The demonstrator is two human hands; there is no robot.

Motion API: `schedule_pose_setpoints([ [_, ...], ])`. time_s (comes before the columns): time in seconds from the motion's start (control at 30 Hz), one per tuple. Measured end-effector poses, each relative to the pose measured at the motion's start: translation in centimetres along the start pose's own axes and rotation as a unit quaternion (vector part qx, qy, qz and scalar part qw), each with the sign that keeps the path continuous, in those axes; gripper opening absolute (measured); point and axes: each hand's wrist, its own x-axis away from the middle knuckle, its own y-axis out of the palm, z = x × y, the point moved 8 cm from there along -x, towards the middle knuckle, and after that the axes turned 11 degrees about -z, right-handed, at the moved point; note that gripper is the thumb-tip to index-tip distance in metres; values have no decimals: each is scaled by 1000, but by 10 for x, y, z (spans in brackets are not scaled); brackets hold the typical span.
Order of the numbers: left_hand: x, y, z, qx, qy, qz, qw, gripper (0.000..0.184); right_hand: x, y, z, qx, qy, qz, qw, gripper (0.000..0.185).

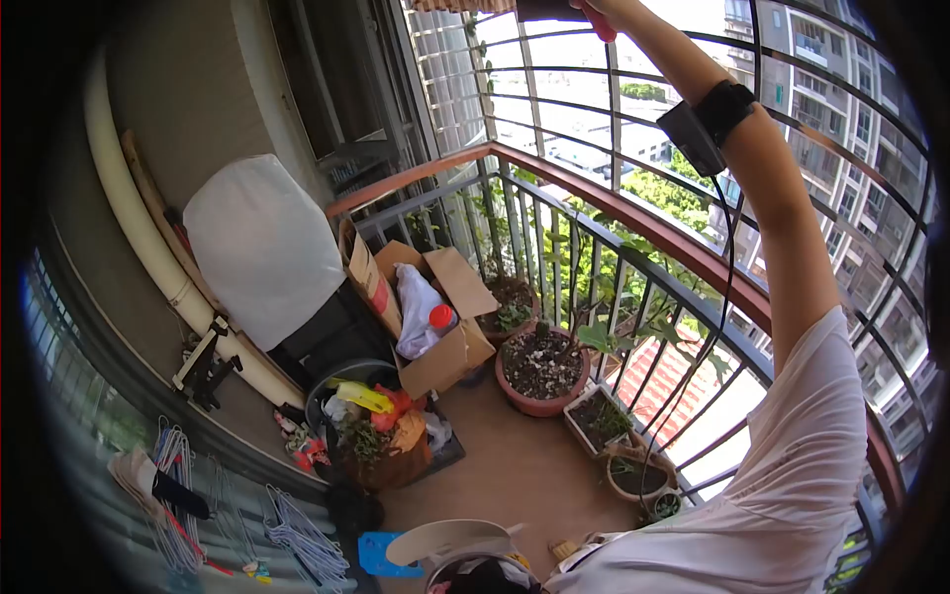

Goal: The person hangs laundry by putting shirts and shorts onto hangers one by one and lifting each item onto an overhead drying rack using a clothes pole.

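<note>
My right hand (616, 8) is raised at the top edge, cut off by the frame, at the end of an outstretched arm. Its fingers appear closed around a red, handle-like piece (598, 22), whose kind I cannot make out. Beside the hand hangs a dark item (546, 10), with a brownish pleated edge (457, 5) further left. A black box on a strap (693, 139) sits on the forearm, and a cable runs down from it. My left hand is out of view.
A railing (633, 252) and window bars line the right side. Potted plants (542, 371) stand along it. An open cardboard box (445, 351), a filled bin (381, 436) and a white-covered item (262, 247) stand left. Wire hangers (297, 535) hang lower left; a blue stool-like piece (386, 554) is below.
</note>
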Motion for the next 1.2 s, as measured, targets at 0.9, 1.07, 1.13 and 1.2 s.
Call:
schedule_pose_setpoints([
  [0.9,95,-87,25,-112,-32,10,993,41,594,198,-96,-398,110,-374,831,31],
  [1.07,103,-100,22,-51,-32,-68,996,41,642,188,-149,-320,83,-439,836,31],
  [1.13,109,-114,10,-82,-2,-89,993,42,670,186,-176,-295,89,-467,829,32],
  [1.2,119,-127,4,-93,14,-115,989,42,697,181,-203,-283,95,-465,834,33],
])
